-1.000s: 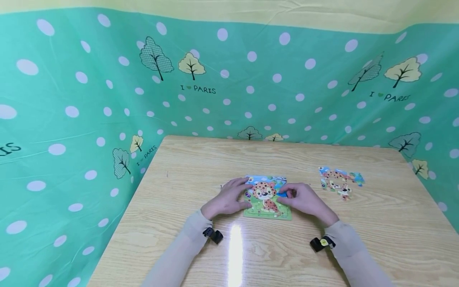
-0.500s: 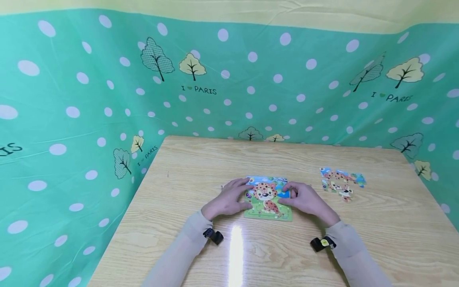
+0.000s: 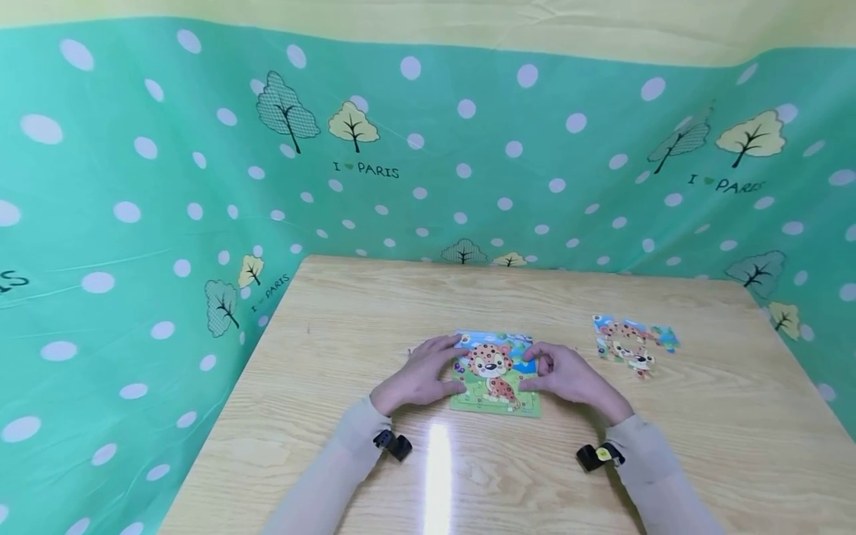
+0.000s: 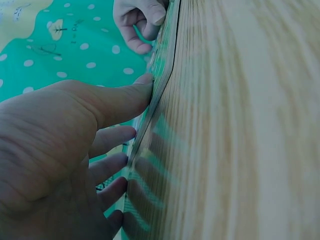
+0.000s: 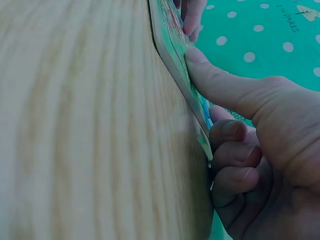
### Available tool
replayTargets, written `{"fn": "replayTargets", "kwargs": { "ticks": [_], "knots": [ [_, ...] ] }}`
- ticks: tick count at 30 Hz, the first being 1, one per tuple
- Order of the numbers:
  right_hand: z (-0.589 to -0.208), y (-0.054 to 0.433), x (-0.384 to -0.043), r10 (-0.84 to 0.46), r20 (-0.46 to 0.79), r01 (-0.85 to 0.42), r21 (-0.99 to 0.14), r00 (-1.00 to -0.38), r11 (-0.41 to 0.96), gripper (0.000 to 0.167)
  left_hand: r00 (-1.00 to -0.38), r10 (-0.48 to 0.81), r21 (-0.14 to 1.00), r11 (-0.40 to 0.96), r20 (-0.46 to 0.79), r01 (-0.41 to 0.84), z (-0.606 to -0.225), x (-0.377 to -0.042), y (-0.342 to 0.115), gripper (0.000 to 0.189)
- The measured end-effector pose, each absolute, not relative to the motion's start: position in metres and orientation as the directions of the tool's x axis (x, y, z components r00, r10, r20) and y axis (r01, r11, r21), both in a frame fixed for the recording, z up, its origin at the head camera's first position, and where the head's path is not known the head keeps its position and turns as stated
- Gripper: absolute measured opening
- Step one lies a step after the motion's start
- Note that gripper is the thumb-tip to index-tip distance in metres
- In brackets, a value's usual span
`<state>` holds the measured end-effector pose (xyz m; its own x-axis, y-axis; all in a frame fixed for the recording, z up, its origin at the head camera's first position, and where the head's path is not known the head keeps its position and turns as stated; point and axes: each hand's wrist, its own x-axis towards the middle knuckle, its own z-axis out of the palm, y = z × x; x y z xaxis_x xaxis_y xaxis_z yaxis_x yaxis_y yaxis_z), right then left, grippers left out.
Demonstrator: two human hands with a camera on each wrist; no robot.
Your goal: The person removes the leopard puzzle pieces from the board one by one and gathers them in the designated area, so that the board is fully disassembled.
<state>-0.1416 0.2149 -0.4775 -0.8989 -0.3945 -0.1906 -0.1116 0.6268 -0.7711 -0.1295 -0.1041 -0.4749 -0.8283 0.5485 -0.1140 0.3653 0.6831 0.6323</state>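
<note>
A flat puzzle board [image 3: 493, 371] with a spotted leopard cub lies on the table. At its left side rests my left hand [image 3: 423, 371], fingers spread along the edge and thumb touching the lower left part. My right hand [image 3: 565, 379] touches the right side, its index finger and thumb apart with the blue part of the picture between them. In the right wrist view, the right thumb [image 5: 220, 82] lies on the board's face [image 5: 172, 45], and the other fingers [image 5: 235, 155] curl beside the edge. The left wrist view has my left thumb [image 4: 122, 102] against the board's rim [image 4: 162, 82].
Loose puzzle pieces [image 3: 628, 345] with leopard and blue parts lie in a cluster to the right of the board. A wooden table [image 3: 374, 297] bears everything, backed by a green dotted cloth [image 3: 428, 193]. A bright light reflection [image 3: 438, 475] streaks the table in front.
My right thumb and index finger have spread slightly apart at the board's right side, showing more of the blue part. The left hand stays in place; the whole view shifts slightly.
</note>
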Motion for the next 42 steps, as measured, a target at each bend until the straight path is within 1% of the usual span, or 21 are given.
{"fn": "replayTargets", "kwargs": {
  "ticks": [8,17,23,27,29,35,39,42],
  "knots": [
    [-0.478,0.214,-0.139,-0.384,-0.163,-0.12,-0.779,-0.909,0.616,0.049,-0.83,0.546,0.635,0.683,-0.118,0.36,-0.473,-0.13,-0.105,0.071],
    [-0.482,0.219,-0.133,-0.367,-0.085,-0.151,-0.808,-0.926,0.569,0.047,-0.826,0.553,0.622,0.686,-0.11,0.377,-0.472,-0.129,-0.102,0.069],
    [-0.484,0.23,-0.134,-0.347,-0.127,-0.068,-0.864,-0.929,0.499,0.039,-0.824,0.555,0.621,0.687,-0.113,0.378,-0.471,-0.128,-0.101,0.07],
    [-0.482,0.231,-0.136,-0.343,-0.127,-0.071,-0.857,-0.931,0.51,0.032,-0.823,0.555,0.613,0.693,-0.119,0.379,-0.472,-0.129,-0.102,0.07],
    [-0.482,0.23,-0.137,-0.321,-0.134,-0.053,-0.858,-0.937,0.511,0.031,-0.824,0.553,0.612,0.696,-0.121,0.377,-0.472,-0.129,-0.103,0.071],
    [-0.482,0.228,-0.14,-0.285,-0.184,0.024,-0.875,-0.941,0.484,0.031,-0.828,0.549,0.614,0.694,-0.113,0.376,-0.473,-0.131,-0.103,0.072],
    [-0.482,0.23,-0.14,-0.299,-0.204,0.047,-0.887,-0.932,0.459,0.031,-0.827,0.551,0.612,0.693,-0.111,0.38,-0.475,-0.13,-0.104,0.072],
    [-0.481,0.231,-0.141,-0.318,-0.196,0.036,-0.894,-0.928,0.447,0.032,-0.826,0.554,0.614,0.691,-0.109,0.382,-0.475,-0.131,-0.105,0.071]
  ]
}}
